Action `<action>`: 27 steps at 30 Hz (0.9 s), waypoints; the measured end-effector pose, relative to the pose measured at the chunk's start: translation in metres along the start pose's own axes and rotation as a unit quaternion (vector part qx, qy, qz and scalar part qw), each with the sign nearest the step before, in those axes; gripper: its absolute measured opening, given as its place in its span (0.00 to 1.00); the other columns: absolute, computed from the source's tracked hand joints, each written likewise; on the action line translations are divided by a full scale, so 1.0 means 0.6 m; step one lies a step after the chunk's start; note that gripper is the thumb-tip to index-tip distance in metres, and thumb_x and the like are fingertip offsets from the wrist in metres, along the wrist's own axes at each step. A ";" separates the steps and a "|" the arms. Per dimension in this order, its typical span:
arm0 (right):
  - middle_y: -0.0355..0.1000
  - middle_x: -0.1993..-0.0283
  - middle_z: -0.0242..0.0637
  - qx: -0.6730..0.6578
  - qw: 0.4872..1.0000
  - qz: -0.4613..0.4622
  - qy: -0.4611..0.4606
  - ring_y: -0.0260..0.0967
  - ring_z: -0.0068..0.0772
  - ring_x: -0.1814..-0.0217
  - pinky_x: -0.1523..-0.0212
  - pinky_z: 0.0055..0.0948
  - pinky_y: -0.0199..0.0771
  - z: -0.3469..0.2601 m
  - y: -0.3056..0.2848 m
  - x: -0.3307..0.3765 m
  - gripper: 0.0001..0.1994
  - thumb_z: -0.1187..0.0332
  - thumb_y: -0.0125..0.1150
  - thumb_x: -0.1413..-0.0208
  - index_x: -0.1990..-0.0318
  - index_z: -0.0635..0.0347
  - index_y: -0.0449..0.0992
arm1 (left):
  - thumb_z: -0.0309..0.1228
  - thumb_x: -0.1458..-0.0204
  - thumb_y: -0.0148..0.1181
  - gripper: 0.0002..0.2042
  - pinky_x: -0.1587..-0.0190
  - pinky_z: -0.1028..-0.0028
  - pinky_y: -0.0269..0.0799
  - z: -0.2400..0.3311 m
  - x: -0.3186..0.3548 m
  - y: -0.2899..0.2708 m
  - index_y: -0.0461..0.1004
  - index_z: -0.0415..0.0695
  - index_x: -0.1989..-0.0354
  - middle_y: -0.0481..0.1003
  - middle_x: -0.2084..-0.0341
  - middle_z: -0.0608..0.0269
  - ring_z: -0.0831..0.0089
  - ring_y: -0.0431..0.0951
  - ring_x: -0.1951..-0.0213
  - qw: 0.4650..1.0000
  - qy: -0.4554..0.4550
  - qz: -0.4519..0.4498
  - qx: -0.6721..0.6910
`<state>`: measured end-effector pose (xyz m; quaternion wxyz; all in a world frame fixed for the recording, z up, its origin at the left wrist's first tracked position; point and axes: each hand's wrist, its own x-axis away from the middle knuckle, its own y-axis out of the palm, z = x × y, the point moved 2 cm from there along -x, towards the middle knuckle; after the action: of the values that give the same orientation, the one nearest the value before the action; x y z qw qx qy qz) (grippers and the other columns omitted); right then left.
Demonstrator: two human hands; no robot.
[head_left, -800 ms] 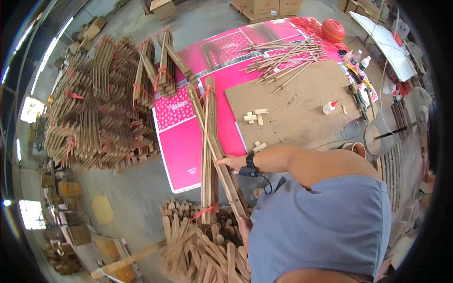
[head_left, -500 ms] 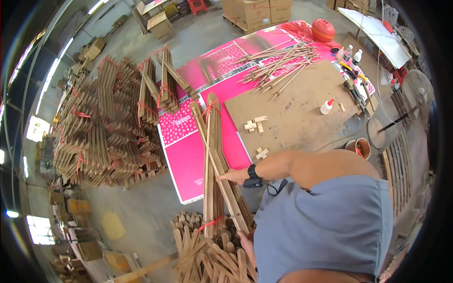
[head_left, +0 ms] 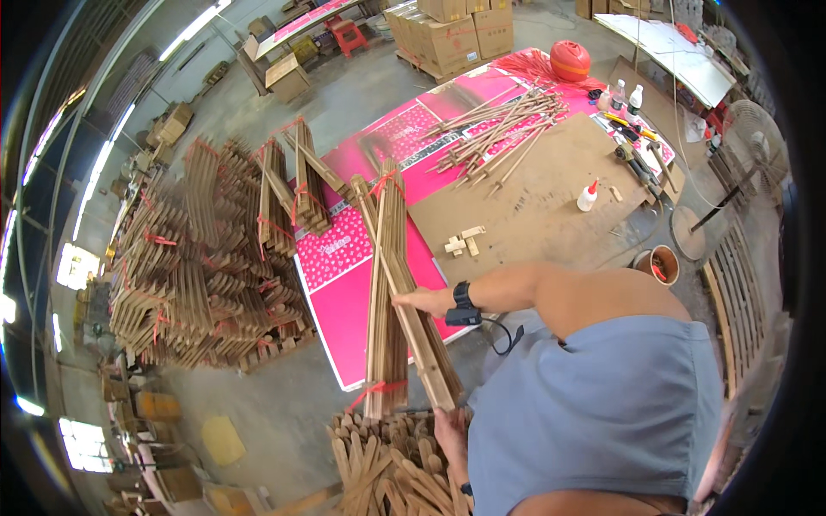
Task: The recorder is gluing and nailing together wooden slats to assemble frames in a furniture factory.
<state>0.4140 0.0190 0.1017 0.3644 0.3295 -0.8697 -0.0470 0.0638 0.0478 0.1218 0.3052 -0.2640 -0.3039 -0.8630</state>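
Two long bundles of angled wooden slats lie side by side across the near edge of the pink-covered table (head_left: pixel 340 331). The left slat bundle (head_left: pixel 385 344) is tied with red string near both ends. My right hand (head_left: pixel 423 302), with a dark band at the wrist, is closed over the middle of the right slat bundle (head_left: pixel 419 348). My left hand (head_left: pixel 451 437) is at the lower end of that same bundle, fingers curled against it and partly hidden. Below the bundles is a heap of round-ended wooden pieces (head_left: pixel 400 469).
A big stack of tied slats (head_left: pixel 202 258) stands to the left, with more bundles (head_left: pixel 305 185) at the table's far left. On the table are thin wooden sticks (head_left: pixel 508 129), a brown board (head_left: pixel 525 206), a glue bottle (head_left: pixel 587 198) and red string (head_left: pixel 570 60). A fan (head_left: pixel 753 142) stands right.
Both bundles have shifted up and away from the heap of round-ended pieces, their lower ends now nearer the table. Both hands stay on the right bundle. The view has turned slightly.
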 end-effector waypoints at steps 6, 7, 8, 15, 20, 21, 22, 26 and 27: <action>0.70 0.31 0.45 0.017 0.996 0.079 -0.042 0.64 0.41 0.28 0.31 0.43 0.63 -0.109 -0.070 0.004 0.35 0.40 0.65 0.43 0.38 0.57 0.76 | 0.52 0.29 0.46 0.35 0.29 0.55 0.63 0.067 -0.064 0.121 0.57 0.33 0.28 0.69 0.36 0.43 0.55 0.68 0.32 0.992 -0.004 -0.077 -0.101; 0.70 0.32 0.45 -0.011 0.997 0.077 -0.026 0.65 0.41 0.29 0.32 0.42 0.65 -0.123 -0.081 0.004 0.35 0.40 0.65 0.43 0.37 0.56 0.75 | 0.54 0.30 0.46 0.36 0.28 0.54 0.61 0.072 -0.073 0.130 0.55 0.33 0.27 0.65 0.33 0.36 0.50 0.65 0.29 0.987 -0.002 -0.120 -0.111; 0.71 0.33 0.44 -0.017 0.998 0.060 -0.005 0.66 0.41 0.31 0.34 0.42 0.66 -0.135 -0.100 -0.013 0.35 0.40 0.65 0.43 0.36 0.56 0.75 | 0.55 0.29 0.41 0.36 0.28 0.53 0.61 0.074 -0.078 0.134 0.55 0.32 0.28 0.65 0.33 0.35 0.49 0.66 0.30 0.983 0.006 -0.128 -0.133; 0.70 0.33 0.42 -0.038 0.999 -0.009 -0.004 0.67 0.40 0.33 0.36 0.46 0.66 -0.181 -0.210 -0.087 0.36 0.38 0.63 0.43 0.34 0.51 0.72 | 0.64 0.33 0.41 0.42 0.32 0.52 0.66 0.078 -0.178 0.071 0.54 0.37 0.26 0.66 0.34 0.36 0.48 0.69 0.34 0.991 -0.102 -0.043 -0.074; 0.70 0.42 0.42 0.020 1.000 -0.019 0.014 0.69 0.37 0.43 0.43 0.42 0.69 -0.223 -0.298 -0.091 0.39 0.33 0.61 0.45 0.39 0.57 0.71 | 0.65 0.35 0.44 0.47 0.25 0.46 0.50 0.122 -0.270 0.088 0.37 0.43 0.20 0.47 0.24 0.43 0.46 0.54 0.26 0.999 -0.044 0.017 -0.015; 0.67 0.34 0.47 0.045 0.998 -0.034 0.021 0.66 0.43 0.35 0.38 0.49 0.66 -0.229 -0.316 -0.090 0.44 0.30 0.60 0.46 0.32 0.56 0.67 | 0.66 0.35 0.44 0.48 0.24 0.46 0.47 0.132 -0.292 0.109 0.36 0.43 0.20 0.44 0.23 0.44 0.46 0.50 0.24 0.999 -0.034 0.013 -0.018; 0.67 0.34 0.47 0.039 0.998 -0.034 0.023 0.66 0.43 0.35 0.38 0.49 0.66 -0.238 -0.323 -0.091 0.44 0.30 0.60 0.46 0.32 0.56 0.67 | 0.66 0.35 0.43 0.48 0.23 0.46 0.42 0.136 -0.315 0.122 0.35 0.42 0.20 0.41 0.22 0.46 0.48 0.47 0.23 0.999 -0.044 0.014 -0.016; 0.72 0.39 0.45 0.092 0.995 -0.026 0.020 0.67 0.38 0.36 0.38 0.38 0.66 -0.268 -0.351 -0.099 0.40 0.32 0.58 0.43 0.35 0.56 0.72 | 0.66 0.37 0.47 0.42 0.26 0.46 0.51 0.153 -0.374 0.186 0.54 0.49 0.24 0.62 0.30 0.60 0.60 0.58 0.28 0.992 -0.053 -0.076 -0.089; 0.72 0.39 0.44 0.111 0.992 -0.061 0.003 0.67 0.37 0.35 0.37 0.38 0.65 -0.274 -0.352 -0.103 0.39 0.32 0.56 0.41 0.36 0.56 0.73 | 0.66 0.37 0.47 0.42 0.26 0.46 0.51 0.153 -0.387 0.206 0.54 0.49 0.24 0.62 0.30 0.60 0.60 0.58 0.28 0.991 -0.058 -0.076 -0.095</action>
<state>0.6688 -0.0818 0.1166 0.3245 0.4200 -0.8470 0.0283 0.3303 0.1181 0.0800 0.1944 -0.3180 -0.2572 -0.8916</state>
